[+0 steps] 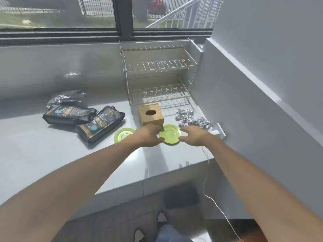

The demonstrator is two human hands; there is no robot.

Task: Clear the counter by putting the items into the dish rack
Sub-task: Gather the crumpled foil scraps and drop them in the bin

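Note:
A green saucer [170, 135] lies on the grey counter [52, 154] in front of a wooden box. My left hand [148, 136] grips its left rim and my right hand [194, 136] touches its right rim with fingers spread. A second green saucer [122, 134] lies flat just left of my left hand, partly hidden by my wrist. The two-tier wire dish rack [159, 79] stands behind them against the wall, both tiers bare.
A wooden box with a round hole [151, 115] sits right before the rack. Three black foil bags [83, 119] lie to the left. Crumpled foil balls [192, 119] and a white adapter with cable [218, 131] sit at the right, by the wall.

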